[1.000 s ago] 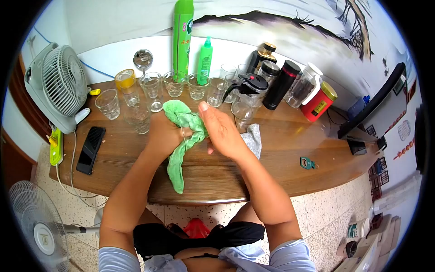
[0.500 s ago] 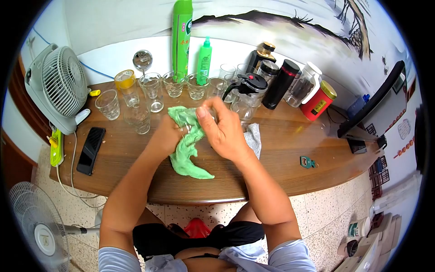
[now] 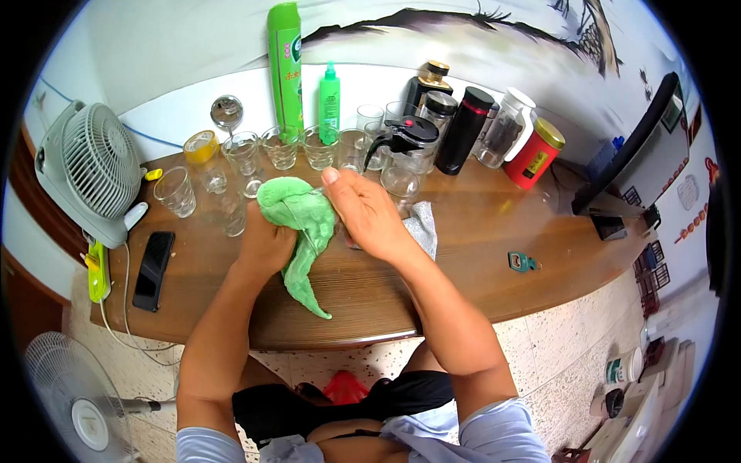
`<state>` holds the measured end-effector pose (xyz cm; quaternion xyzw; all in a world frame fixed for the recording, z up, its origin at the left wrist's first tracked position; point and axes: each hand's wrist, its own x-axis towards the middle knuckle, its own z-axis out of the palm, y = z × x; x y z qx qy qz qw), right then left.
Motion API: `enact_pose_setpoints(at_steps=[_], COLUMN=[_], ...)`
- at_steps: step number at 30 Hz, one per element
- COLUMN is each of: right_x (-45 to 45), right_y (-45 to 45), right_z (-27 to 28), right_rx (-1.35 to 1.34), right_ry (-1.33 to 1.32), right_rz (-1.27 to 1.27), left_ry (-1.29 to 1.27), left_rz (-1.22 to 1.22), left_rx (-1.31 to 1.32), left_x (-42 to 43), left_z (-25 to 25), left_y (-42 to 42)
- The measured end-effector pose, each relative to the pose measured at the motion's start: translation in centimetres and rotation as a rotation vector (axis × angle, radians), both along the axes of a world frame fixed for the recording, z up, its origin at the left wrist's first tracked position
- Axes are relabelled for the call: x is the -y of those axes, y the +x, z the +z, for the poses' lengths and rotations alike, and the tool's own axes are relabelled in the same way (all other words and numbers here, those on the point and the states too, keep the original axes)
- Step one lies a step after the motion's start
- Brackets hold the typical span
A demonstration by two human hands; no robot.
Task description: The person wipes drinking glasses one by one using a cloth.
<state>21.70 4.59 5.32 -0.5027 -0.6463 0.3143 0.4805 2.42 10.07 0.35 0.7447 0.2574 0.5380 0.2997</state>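
Note:
My left hand (image 3: 268, 248) is closed around a green cloth (image 3: 301, 214), bunched over the top of the fist with one end hanging toward the table's front edge. Against the cloth's right side is my right hand (image 3: 369, 216), its thumb up and its fingers curled together. Whatever lies between that hand and the cloth is mostly hidden; a faint clear edge shows there. Beyond the hands stand several drinking glasses (image 3: 279, 150) and a glass pitcher with a black lid (image 3: 403, 166). A grey cloth (image 3: 421, 229) lies just right of my right wrist.
On the left are a fan (image 3: 96, 162), a phone (image 3: 153, 270) and a power strip (image 3: 97, 272). A green spray can (image 3: 285, 77), a black flask (image 3: 465, 131) and a red tin (image 3: 534, 154) stand at the back. A bottle opener (image 3: 522, 262) lies at right.
The green cloth has shifted left and spread over the top of my left fist. My right hand has turned, with its thumb now upright. The camera view has shifted slightly.

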Motion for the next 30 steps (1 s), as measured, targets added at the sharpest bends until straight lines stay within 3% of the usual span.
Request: enact_pose_setpoints(at_steps=[5, 6, 8, 9, 10, 13, 17, 18, 22, 25, 26, 30], right_x=[0.0, -0.2, -1.1, -1.2, -1.3, -1.9, -0.6, -0.5, 0.1, 1.0, 1.4, 0.4], right_y=[-0.5, -0.7, -1.0, -1.1, -1.3, -1.5, -0.6, -0.5, -0.2, -0.5, -0.6, -0.7], right_z=[-0.2, -0.5, -1.7, -2.1, -2.4, -2.8, -1.8, -1.6, -0.9, -0.4, -0.3, -1.6], right_rx=[-0.335, -0.387, -0.488, -0.449, -0.408, -0.247, 0.104, 0.159, 0.333, 0.490, 0.519, 0.431], right_ry=[-0.118, -0.065, 0.046, 0.112, 0.177, 0.378, 0.508, 0.513, 0.551, 0.530, 0.478, 0.530], right_rz=[0.106, 0.147, 0.229, 0.202, 0.174, 0.082, -0.040, -0.047, 0.078, 0.122, 0.140, 0.133], left_ry=[-0.119, -0.446, -0.704, -0.833, -0.769, -0.885, -0.962, -1.037, -0.842, -0.471, -0.336, -0.577], left_rz=[-0.020, -0.105, -0.510, -0.712, -0.388, -0.654, -0.734, -0.512, -0.323, -0.030, 0.001, -0.060], left_rx=[0.153, 0.258, 0.491, 0.606, 0.497, 0.740, 0.681, 0.645, 0.442, 0.029, 0.005, 0.205], left_x=[-0.9, 0.1, -0.8, -1.2, -1.5, -1.0, -0.6, 0.0, -0.1, -0.3, 0.1, -0.2], left_z=[-1.6, -0.1, 0.2, 0.4, -0.1, 0.2, 0.4, 1.2, 1.6, 0.2, -0.2, 0.4], left_y=[-0.1, -0.1, -1.3, -1.7, -1.2, -1.1, -1.1, -0.3, 0.1, 0.2, 0.5, 0.4])
